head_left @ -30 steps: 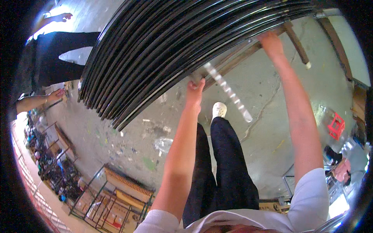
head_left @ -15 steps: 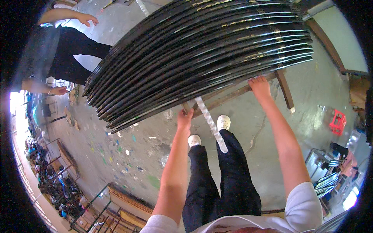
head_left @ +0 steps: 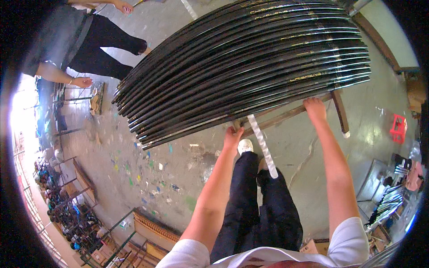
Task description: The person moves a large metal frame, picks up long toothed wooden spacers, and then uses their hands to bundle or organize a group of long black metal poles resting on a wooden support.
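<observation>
Several long, glossy black poles (head_left: 250,62) lie side by side across a wooden rack (head_left: 286,117). Its near bar and a leg show below the poles. My left hand (head_left: 233,136) is closed around the rack's wood beneath the pole edge. Farther right, my right hand (head_left: 315,108) grips the near bar beside the leg, thumb side inward. A whitish strip (head_left: 264,147) hangs from under the poles between my hands, in front of my legs. How far my fingers wrap round the wood is partly hidden.
Another person (head_left: 85,44) stands at the far left by the poles' ends, both hands off them. A red plastic stool (head_left: 398,129) is at the right. Shelving with boxes (head_left: 154,230) lines the lower left. Paint spots mark the floor (head_left: 178,165).
The poles and rack have shifted rightward in view, with both my hands still on the wood. My feet have changed position, and one shoe is now mostly hidden. The other person's arms have moved.
</observation>
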Tool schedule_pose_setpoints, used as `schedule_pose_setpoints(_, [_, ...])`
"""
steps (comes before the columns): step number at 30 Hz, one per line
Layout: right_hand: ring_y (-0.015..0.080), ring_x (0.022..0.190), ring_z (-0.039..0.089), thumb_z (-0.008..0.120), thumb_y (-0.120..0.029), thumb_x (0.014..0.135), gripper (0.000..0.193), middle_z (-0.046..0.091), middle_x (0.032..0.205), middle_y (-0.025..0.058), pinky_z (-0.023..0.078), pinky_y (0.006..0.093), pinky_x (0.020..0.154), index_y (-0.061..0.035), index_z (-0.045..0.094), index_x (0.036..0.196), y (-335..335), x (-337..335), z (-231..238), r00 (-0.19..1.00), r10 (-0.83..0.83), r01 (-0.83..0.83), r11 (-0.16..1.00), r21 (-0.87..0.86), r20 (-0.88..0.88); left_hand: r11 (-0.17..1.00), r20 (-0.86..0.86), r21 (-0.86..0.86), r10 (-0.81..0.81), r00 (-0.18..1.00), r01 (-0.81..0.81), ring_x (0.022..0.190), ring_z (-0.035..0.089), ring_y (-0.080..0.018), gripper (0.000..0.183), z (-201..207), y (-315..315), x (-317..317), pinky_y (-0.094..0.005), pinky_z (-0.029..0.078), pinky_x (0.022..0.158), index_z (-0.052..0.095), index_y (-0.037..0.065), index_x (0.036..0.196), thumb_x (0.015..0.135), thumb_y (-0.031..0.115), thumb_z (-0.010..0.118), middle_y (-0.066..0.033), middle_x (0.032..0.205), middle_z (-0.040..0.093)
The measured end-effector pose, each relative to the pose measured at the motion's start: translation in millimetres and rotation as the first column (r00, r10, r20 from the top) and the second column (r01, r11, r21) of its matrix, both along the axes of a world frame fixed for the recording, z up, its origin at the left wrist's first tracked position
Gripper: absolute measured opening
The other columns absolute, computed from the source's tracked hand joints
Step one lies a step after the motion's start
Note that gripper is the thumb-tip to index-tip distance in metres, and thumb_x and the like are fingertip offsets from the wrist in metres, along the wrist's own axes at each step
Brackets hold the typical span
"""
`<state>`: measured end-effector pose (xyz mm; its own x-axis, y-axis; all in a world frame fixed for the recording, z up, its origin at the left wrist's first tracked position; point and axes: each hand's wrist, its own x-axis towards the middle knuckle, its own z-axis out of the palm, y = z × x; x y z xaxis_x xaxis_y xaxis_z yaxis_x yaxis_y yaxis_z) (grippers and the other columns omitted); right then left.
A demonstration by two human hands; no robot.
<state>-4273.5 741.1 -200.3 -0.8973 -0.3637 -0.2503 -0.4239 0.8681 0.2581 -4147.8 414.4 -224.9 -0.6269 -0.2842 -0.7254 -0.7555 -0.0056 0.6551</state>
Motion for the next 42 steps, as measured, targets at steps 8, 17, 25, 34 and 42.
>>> schedule_pose_setpoints(8, [0.0222, 0.093, 0.052, 0.048, -0.011, 0.071, 0.018, 0.057, 0.094, 0.0024, 0.042, 0.0359, 0.083, -0.0111, 0.057, 0.087, -58, 117, 10, 0.993, 0.065, -0.081, 0.984, -0.16, -0.103, 0.997, -0.025, -0.067, 0.039, 0.999, -0.04, 0.073, 0.05, -0.0155, 0.035, -10, -61, 101, -0.0285, 0.039, 0.066, 0.053, 0.001, 0.091, 0.069, 0.026, 0.064, -0.0062, 0.082, 0.056])
schedule_pose_setpoints(17, [0.0241, 0.095, 0.051, 0.05, -0.012, 0.071, 0.02, 0.057, 0.094, 0.0044, 0.04, 0.0401, 0.084, -0.011, 0.057, 0.09, -133, 253, 11, 0.995, 0.093, -0.097, 0.967, -0.238, -0.026, 0.981, 0.055, -0.194, 0.028, 0.998, -0.016, 0.071, 0.048, -0.0139, 0.032, -1, -147, 237, -0.0268, 0.039, 0.063, 0.053, 0.0, 0.089, 0.068, 0.022, 0.063, -0.0054, 0.081, 0.055])
schedule_pose_setpoints(25, [0.0227, 0.086, 0.053, 0.05, -0.011, 0.068, 0.019, 0.055, 0.088, 0.003, 0.042, 0.0347, 0.08, -0.0105, 0.056, 0.086, -234, 373, 8, 0.996, 0.051, -0.071, 0.956, -0.286, -0.078, 0.979, 0.006, -0.205, -0.012, 1.0, 0.013, 0.066, 0.048, -0.0129, 0.026, -18, -266, 329, -0.0277, 0.039, 0.06, 0.054, 0.0, 0.084, 0.068, 0.02, 0.062, -0.0047, 0.074, 0.055])
schedule_pose_setpoints(34, [0.0223, 0.081, 0.054, 0.052, -0.011, 0.066, 0.017, 0.053, 0.081, 0.0035, 0.045, 0.0349, 0.075, -0.0095, 0.055, 0.083, -354, 492, 12, 0.999, -0.016, 0.004, 0.944, -0.329, -0.035, 0.973, 0.0, -0.177, -0.152, 0.988, 0.15, 0.071, 0.052, -0.0144, 0.027, -16, -395, 386, -0.0288, 0.041, 0.062, 0.053, -0.001, 0.091, 0.071, 0.017, 0.058, -0.0066, 0.081, 0.057])
schedule_pose_setpoints(42, [0.0212, 0.083, 0.052, 0.054, -0.009, 0.064, 0.014, 0.053, 0.082, 0.0053, 0.046, 0.031, 0.07, -0.0062, 0.055, 0.078, -397, 528, 12, 0.995, -0.091, 0.073, 0.916, -0.394, -0.028, 0.807, -0.432, -0.567, -0.117, 0.894, -0.168, 0.073, 0.05, -0.013, 0.019, 51, -412, 415, -0.0251, 0.038, 0.067, 0.055, 0.003, 0.093, 0.075, 0.01, 0.054, -0.0033, 0.083, 0.055])
